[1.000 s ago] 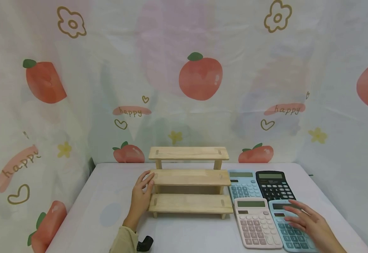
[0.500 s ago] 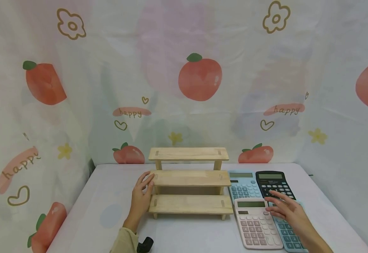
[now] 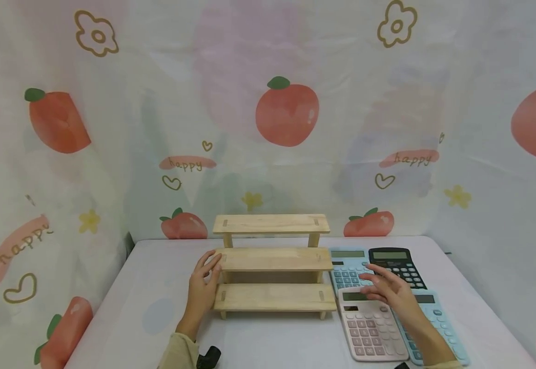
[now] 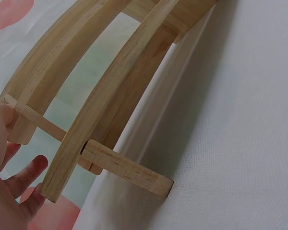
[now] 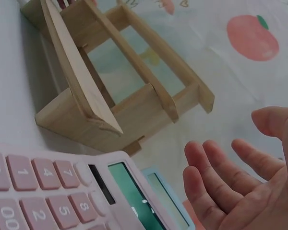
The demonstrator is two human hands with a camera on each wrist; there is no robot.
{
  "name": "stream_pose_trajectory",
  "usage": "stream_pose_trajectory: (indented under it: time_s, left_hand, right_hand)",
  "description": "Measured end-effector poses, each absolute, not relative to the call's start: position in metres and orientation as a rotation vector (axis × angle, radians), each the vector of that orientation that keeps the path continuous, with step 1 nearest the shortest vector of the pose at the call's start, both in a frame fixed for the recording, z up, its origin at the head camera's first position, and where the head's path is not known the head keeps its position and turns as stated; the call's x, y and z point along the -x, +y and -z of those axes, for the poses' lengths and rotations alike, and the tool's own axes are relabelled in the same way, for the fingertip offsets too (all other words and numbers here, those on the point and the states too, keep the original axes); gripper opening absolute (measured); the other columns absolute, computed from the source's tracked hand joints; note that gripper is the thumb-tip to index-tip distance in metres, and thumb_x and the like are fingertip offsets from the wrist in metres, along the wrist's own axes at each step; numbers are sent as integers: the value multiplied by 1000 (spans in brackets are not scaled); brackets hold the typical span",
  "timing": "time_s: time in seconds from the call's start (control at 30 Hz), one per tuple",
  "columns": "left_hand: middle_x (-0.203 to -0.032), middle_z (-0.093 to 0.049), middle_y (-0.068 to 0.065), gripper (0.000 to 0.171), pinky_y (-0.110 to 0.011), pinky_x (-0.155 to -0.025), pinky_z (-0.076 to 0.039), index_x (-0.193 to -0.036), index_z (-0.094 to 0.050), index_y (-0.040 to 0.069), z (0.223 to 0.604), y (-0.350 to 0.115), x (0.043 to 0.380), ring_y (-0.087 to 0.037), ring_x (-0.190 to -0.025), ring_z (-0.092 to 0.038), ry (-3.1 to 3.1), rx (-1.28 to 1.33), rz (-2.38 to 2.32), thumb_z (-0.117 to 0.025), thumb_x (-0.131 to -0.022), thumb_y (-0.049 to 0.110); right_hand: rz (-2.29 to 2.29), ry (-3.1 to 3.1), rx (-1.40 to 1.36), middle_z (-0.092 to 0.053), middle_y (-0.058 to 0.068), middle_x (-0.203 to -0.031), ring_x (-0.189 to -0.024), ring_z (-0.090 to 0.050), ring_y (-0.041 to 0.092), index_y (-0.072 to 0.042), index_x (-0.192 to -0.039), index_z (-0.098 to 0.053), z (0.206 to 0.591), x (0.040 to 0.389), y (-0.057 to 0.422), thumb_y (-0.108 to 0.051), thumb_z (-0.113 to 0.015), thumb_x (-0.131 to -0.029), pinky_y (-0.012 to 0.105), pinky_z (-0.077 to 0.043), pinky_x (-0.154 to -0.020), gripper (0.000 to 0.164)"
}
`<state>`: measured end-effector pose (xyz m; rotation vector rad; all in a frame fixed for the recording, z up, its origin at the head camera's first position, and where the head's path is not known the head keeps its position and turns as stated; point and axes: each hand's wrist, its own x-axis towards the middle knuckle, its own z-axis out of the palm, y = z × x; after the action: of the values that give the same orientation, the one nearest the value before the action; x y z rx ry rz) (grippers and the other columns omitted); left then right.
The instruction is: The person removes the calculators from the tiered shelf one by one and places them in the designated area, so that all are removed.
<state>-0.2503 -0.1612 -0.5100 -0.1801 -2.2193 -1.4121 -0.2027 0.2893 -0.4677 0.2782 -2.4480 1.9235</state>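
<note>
A three-tier wooden display stand [image 3: 272, 259] rises in stepped shelves on the table. At its left end my left hand [image 3: 202, 292] touches the middle shelf with extended fingers; the left wrist view shows these fingers [image 4: 24, 175] spread beside the shelf ends. My right hand [image 3: 394, 294] hovers over the calculators, fingers loosely extended and holding nothing. Beneath it lies a pink calculator [image 3: 372, 333], with a light blue calculator [image 3: 443, 320] to its right, partly hidden by the forearm. Behind these are another blue calculator [image 3: 344, 274] and a black calculator [image 3: 397, 256].
The white table [image 3: 268, 343] meets patterned cloth walls at the back and sides. A black object [image 3: 209, 357] sits beside the left sleeve [image 3: 179, 351]. Calculators lie close against the stand's right end.
My right hand has moved left and away from me, from the right blue calculator to above the pink one. My left hand keeps its place at the stand. The head view has shifted slightly.
</note>
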Motion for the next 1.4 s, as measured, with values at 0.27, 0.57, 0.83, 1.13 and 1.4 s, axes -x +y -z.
stream_pose_trajectory:
  time_s: [0.27,0.57,0.83,1.13,1.4]
  left_hand:
    - [-148,-55,-14,34,-51,-95,-51,-133,-66,3,510,-165,251,-34,-137,-52,-2225,178,1389,-60,-102,15]
    - [-148,-54,-16,34,-52,-95,-51,-134,-66,3,508,-165,254,-35,-138,-51,-2214,188,1394,-60,-102,15]
    - [-149,-54,-16,34,-54,-96,-50,-133,-66,3,508,-165,253,-36,-139,-50,-2217,188,1405,-60,-102,15]
    - [-149,-54,-17,35,-57,-97,-50,-134,-65,2,507,-165,251,-37,-140,-49,-2238,181,1393,-60,-102,16]
    - [-148,-54,-18,34,-58,-98,-49,-133,-66,1,507,-163,250,-38,-140,-49,-2247,190,1391,-60,-102,16]
  right_hand:
    - [-1886,-2438,-361,-69,-23,-116,-97,-73,13,-4,-148,-43,459,214,267,-24,-43,-110,21,-59,-85,44]
    - [-1918,-2355,-506,-69,-20,-119,-97,-73,10,-3,-148,-44,450,231,250,-19,-43,-110,21,-59,-86,42]
    - [-1892,-2297,-571,-71,-17,-118,-94,-74,10,-2,-145,-48,447,238,234,-14,-44,-109,20,-59,-85,38]
    - [-1887,-2275,-555,-72,-10,-118,-92,-74,11,1,-145,-47,448,243,220,-15,-47,-108,20,-59,-84,40]
    - [-1933,-2226,-570,-72,-12,-114,-90,-73,7,-5,-141,-51,445,245,211,-14,-48,-107,20,-59,-83,35]
